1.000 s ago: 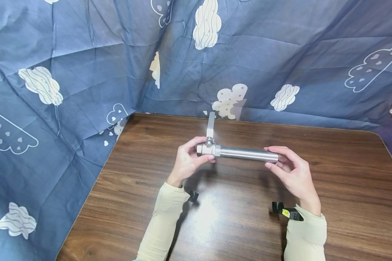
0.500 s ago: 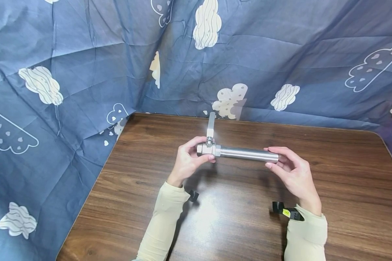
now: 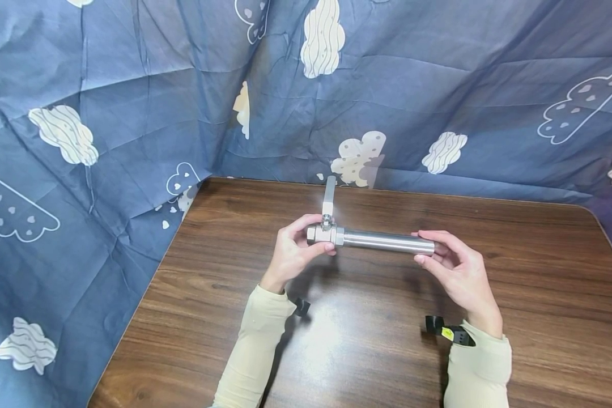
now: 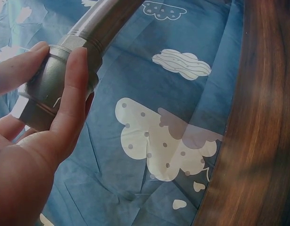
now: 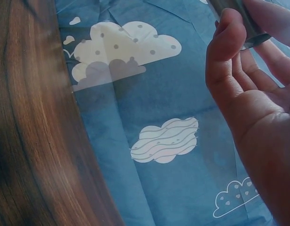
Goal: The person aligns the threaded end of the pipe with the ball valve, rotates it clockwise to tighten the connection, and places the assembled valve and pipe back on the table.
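Observation:
My left hand (image 3: pixel 293 252) grips a metal ball valve (image 3: pixel 325 234) by its body, thumb in front and fingers behind. The valve's flat lever handle (image 3: pixel 329 195) points away toward the back of the table. A shiny steel pipe (image 3: pixel 387 241) runs from the valve's right end, nearly level. At the pipe's far right end, my right hand (image 3: pixel 459 272) pinches it between thumb and fingers. In the left wrist view the valve body (image 4: pixel 55 84) sits between the fingers, and its hex end shows. Only the pipe's end (image 5: pixel 246 28) appears in the right wrist view.
A brown wood-grain table (image 3: pixel 209 317) lies under both hands. Blue cloth (image 3: pixel 413 102) with cloud prints hangs behind it and along its left side. Each wrist wears a small black camera mount, the right one (image 3: pixel 456 334) with a yellow label.

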{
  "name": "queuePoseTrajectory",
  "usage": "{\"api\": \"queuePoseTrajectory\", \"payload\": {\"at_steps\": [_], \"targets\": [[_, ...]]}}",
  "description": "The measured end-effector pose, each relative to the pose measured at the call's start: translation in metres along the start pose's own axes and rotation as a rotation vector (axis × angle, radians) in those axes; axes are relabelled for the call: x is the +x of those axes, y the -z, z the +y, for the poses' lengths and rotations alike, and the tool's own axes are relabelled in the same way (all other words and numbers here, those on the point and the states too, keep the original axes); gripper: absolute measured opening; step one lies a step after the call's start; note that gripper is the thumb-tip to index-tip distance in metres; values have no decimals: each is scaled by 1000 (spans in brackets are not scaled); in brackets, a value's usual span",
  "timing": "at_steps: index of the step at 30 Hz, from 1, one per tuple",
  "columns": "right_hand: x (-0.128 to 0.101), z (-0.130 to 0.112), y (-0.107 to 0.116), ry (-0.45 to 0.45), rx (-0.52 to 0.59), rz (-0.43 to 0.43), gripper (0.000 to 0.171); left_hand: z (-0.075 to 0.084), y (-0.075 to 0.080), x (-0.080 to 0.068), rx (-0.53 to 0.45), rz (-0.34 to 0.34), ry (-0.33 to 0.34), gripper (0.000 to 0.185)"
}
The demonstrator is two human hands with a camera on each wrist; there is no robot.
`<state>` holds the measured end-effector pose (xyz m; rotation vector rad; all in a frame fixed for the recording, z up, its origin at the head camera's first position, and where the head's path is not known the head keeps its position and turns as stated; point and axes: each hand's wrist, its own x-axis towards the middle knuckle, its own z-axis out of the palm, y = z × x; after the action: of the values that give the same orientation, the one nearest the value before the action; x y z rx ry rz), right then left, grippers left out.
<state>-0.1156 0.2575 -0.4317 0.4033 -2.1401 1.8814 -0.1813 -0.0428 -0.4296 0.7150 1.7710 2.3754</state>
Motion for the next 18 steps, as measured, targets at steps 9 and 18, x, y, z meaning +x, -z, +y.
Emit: {"api": "queuePoseTrajectory", "payload": {"at_steps": [9,18], "targets": [[0,0,-1,17,24,-7,48,0,0,0,8,-1,-8,48],[-1,-1,-1,7,-15,0,46,-1,1,0,0,-6,-12,51]]}}
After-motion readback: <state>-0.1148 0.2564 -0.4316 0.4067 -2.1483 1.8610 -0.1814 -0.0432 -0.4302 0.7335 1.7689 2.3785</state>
